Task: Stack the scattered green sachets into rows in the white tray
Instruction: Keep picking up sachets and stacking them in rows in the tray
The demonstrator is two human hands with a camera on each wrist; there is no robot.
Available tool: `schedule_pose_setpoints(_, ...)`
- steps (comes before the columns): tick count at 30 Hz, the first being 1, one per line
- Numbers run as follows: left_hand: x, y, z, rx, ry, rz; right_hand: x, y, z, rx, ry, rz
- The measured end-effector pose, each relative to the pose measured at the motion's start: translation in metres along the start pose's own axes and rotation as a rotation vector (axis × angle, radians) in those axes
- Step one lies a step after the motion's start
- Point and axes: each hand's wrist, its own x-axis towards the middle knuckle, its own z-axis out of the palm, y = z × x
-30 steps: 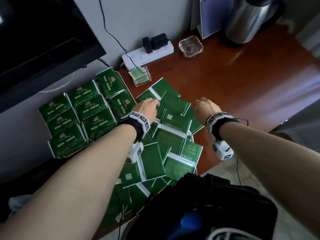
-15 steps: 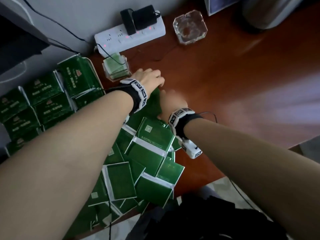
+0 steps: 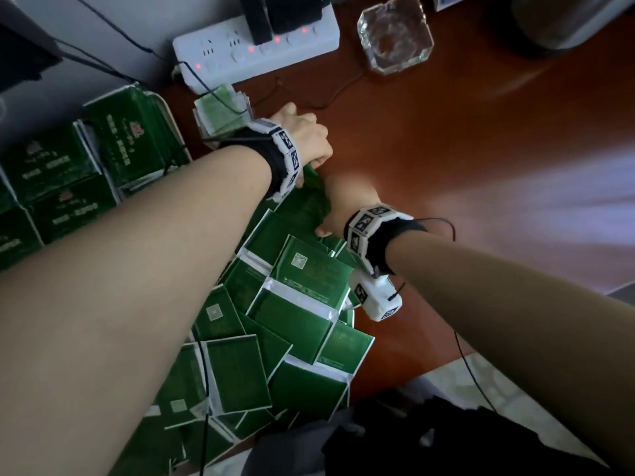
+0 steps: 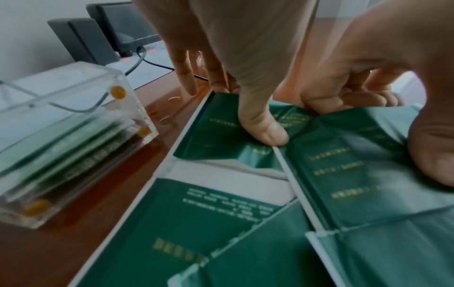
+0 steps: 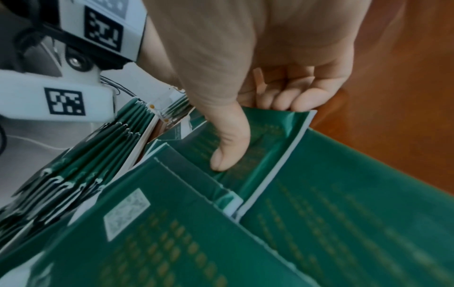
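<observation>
The white tray [image 3: 161, 111] at the desk's [image 3: 481, 149] far left holds green sachets [image 3: 48, 166] packed in rows, and a clear box [image 4: 73, 120] holds a few more. At the loose pile's [image 3: 292, 314] far end, the left hand [image 3: 302, 135] pinches one sachet's [image 4: 221, 124] edge, thumb on top. Just beside it, the right hand [image 3: 347, 204] pinches a neighbouring sachet [image 5: 260, 147].

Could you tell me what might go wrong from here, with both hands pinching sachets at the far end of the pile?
1. The left hand and right hand each pinch a sachet already creasing under the thumb; pulling harder could crumple it.
2. The loose pile overlaps heavily, so lifting may drag neighbours off the desk edge.
3. The clear acrylic box sits close by the left hand and could get knocked.
</observation>
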Motion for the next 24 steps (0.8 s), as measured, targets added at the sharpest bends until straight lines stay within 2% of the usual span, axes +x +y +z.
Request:
schedule_pose_setpoints(5, -0.016, 0.001, 0.009, -0.128, 0.137, -0.061, -0.006, 0.001, -0.005, -0.061, -0.033, -0.056)
schedule_pose_setpoints(10, -0.035, -0.001, 0.014, -0.410, 0.199, -0.346, -0.009, 0.022, -0.027, 0.023, -0.033, -0.098)
schedule_pose_setpoints(13, -0.039, -0.001, 0.001, -0.466, 0.195, -0.400, -0.006, 0.049, -0.053, 0.016, -0.022, -0.099)
schedule_pose_setpoints(17, -0.031, 0.008, -0.022, -0.572, 0.240, -0.513, 0.005, 0.096, -0.087, -0.148, 0.021, -0.113)
schedule_pose_setpoints(20, -0.022, 0.022, -0.045, -0.700, 0.301, -0.607, 0.012, 0.121, -0.113, -0.323, 0.064, -0.227)
schedule_pose_setpoints(24, 0.000, 0.051, -0.068, -0.793, 0.300, -0.641, 0.016, 0.156, -0.146, -0.550, 0.064, -0.347)
